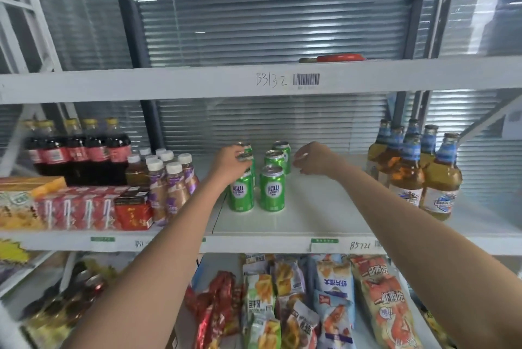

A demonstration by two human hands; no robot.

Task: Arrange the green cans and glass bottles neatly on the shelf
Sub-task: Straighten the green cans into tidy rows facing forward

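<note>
My left hand (230,161) closed around the top of a green can (246,157) in the left row of the green cans (271,189) at mid-shelf (324,216). My right hand (312,159) hovered loosely open beside the right row — touching nothing. The glass bottles (415,170) stood clustered well apart, further right.

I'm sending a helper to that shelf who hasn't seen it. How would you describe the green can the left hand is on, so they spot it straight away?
Find the middle shelf, between the purple-label bottles and the amber glass bottles. Six green cans stand there in two columns. It is the middle can of the left column, the only one with the left hand closed over its top.
</note>
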